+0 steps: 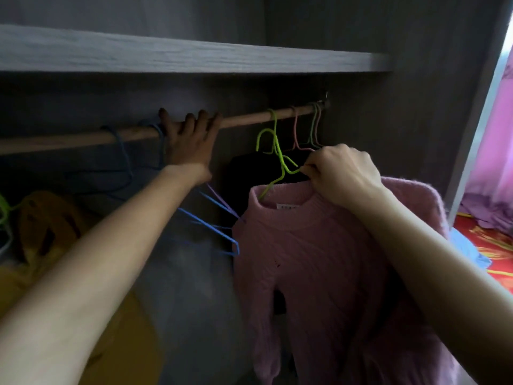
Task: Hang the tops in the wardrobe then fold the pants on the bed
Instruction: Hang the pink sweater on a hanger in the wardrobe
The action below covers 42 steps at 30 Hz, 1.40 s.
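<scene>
Head view: your left hand (191, 143) curled its fingers over the rod (249, 120) at centre frame. Your right hand (344, 173), right of centre, pinched a green hanger (277, 154) carrying the pink top (305, 259), which hung below the rod at lower centre. Blue hangers (213, 226) showed between your arms, and the bed (491, 240) at far right.

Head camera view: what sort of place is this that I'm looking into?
Most likely a bedroom wardrobe: a wooden rail runs under a shelf, a pink sweater sits on a green hanger, and red patterned bedding shows at the right.
</scene>
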Motion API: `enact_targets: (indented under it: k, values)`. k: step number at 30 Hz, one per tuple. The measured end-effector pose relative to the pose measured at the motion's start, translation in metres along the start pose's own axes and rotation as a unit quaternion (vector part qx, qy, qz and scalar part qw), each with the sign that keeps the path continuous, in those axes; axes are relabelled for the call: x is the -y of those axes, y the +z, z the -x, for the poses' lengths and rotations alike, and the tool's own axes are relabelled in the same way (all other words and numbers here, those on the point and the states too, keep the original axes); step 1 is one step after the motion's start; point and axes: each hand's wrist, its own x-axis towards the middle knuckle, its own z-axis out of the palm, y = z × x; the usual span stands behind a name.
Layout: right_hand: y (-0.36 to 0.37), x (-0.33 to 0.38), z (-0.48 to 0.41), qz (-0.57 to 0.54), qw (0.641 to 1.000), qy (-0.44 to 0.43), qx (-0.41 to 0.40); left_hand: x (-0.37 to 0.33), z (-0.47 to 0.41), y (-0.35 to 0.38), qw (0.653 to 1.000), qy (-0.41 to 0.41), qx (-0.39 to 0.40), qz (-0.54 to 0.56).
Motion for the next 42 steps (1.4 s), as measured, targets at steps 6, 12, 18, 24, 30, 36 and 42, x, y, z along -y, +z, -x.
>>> enact_targets:
  k: [6,12,18,24,30,36,42]
  values:
    - [0.018,0.017,-0.003,-0.006,0.999,-0.031,0.018,0.020,0.017,0.023,0.996,0.033,-0.087,-0.011]
    - [0.020,0.001,-0.006,0.006,0.999,0.013,-0.051,0.019,0.018,0.025,0.995,0.034,-0.097,0.008]
    - [0.002,0.012,-0.055,0.005,0.991,0.046,-0.125,0.009,0.021,0.007,0.997,-0.006,-0.050,0.062]
    - [0.032,0.060,-0.086,0.016,0.996,0.028,-0.080,0.009,0.019,0.000,0.994,-0.017,-0.043,0.100]
    - [0.085,0.055,-0.060,0.015,1.000,-0.012,-0.003,0.009,0.021,0.003,0.994,-0.008,-0.045,0.095]
    - [0.091,0.056,-0.050,-0.025,0.999,-0.017,0.029,0.008,0.020,0.002,0.989,-0.010,-0.065,0.129]
    - [0.093,0.047,-0.004,-0.082,0.997,0.001,-0.003,0.000,0.030,0.000,0.956,-0.039,-0.115,0.268]
